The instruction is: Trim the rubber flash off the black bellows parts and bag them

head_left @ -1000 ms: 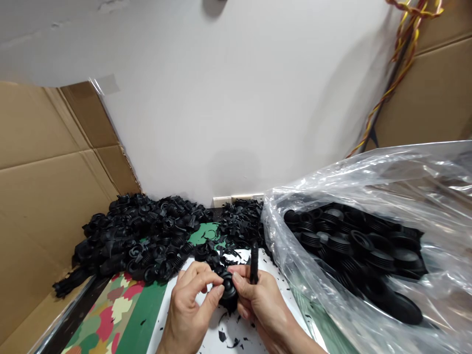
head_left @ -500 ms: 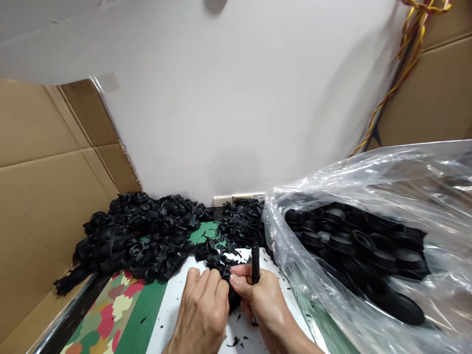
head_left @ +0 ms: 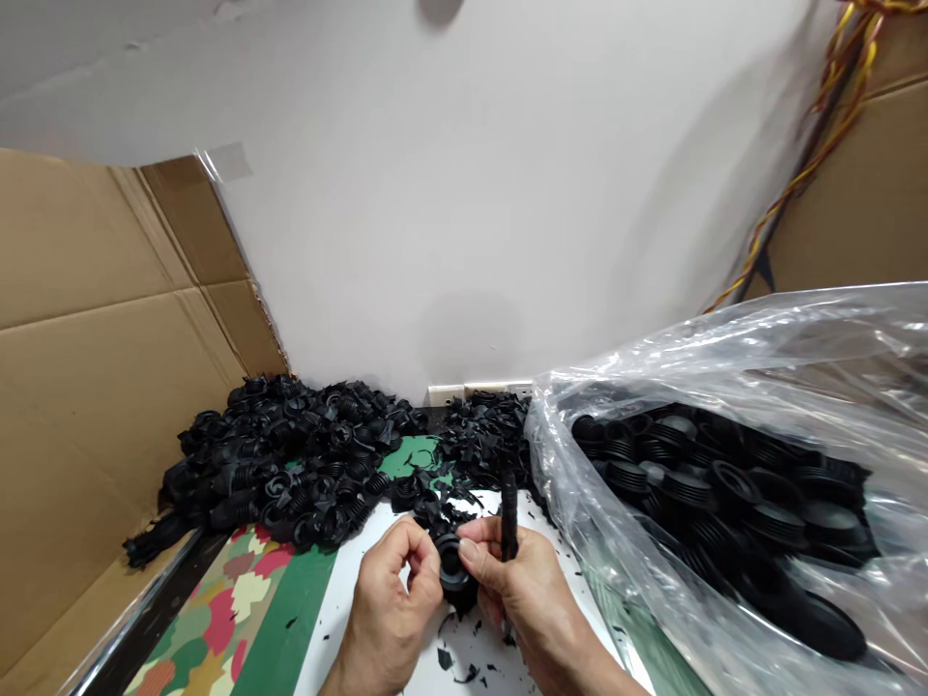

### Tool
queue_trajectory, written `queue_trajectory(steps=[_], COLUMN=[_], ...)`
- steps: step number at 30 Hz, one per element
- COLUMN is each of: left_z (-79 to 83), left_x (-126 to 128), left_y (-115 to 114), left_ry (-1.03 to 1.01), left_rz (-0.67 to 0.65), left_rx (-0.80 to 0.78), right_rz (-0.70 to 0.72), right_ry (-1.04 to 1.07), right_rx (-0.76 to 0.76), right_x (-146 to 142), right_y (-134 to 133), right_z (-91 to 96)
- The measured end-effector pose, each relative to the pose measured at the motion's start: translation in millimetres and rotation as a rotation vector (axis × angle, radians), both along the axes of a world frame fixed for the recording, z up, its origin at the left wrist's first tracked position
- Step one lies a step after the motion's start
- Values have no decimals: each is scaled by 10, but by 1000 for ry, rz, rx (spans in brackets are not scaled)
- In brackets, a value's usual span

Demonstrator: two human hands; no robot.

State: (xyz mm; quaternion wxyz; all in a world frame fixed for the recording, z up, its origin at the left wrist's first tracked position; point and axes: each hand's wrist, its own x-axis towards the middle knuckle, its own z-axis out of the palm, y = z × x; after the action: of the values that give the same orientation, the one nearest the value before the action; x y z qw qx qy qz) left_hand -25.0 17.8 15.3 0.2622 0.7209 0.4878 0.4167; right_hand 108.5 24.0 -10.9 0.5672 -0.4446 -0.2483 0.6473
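Observation:
Between my hands sits a round black rubber bellows [head_left: 453,563], its open ring end turned up toward me. My left hand [head_left: 395,599] is closed, thumb and forefinger pinched at the part's left edge. My right hand [head_left: 526,590] presses thumb and forefinger on its right edge. A black pen-like tool [head_left: 508,512] stands upright in that same hand, held by the curled fingers; its tip is mostly hidden. Torn black scraps [head_left: 471,672] lie on the white sheet [head_left: 340,599] below my hands.
A heap of black ribbed rubber parts [head_left: 282,464] lies at left, and a pile of shredded scraps [head_left: 485,435] at the back. On the right, a clear plastic bag [head_left: 580,464] holds more black bellows [head_left: 725,503]. Cardboard [head_left: 108,367] stands on the left; twisted wires [head_left: 804,174] hang at right.
My left hand has turned and its fingers have curled into a loop, exposing the bellows' ring end. The view has shifted slightly left. My right hand keeps the tool.

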Motion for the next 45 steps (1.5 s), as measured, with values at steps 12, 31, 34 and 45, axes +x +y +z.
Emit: queue_trajectory(steps=[12, 31, 34, 45], left_z=[-25, 71, 60, 43], left_x=[-85, 34, 38, -2], left_y=[66, -18, -12, 19], left_ry=[-425, -535, -570, -620], left_rz=[84, -64, -59, 59], left_rx=[-195, -455, -520, -470], right_rz=[37, 71, 101, -141], right_ry=[126, 202, 200, -102], right_rx=[27, 102, 107, 190], right_x=[3, 6, -11, 168], right_y=[-2, -67, -80, -97], right_z=[22, 100, 91, 272])
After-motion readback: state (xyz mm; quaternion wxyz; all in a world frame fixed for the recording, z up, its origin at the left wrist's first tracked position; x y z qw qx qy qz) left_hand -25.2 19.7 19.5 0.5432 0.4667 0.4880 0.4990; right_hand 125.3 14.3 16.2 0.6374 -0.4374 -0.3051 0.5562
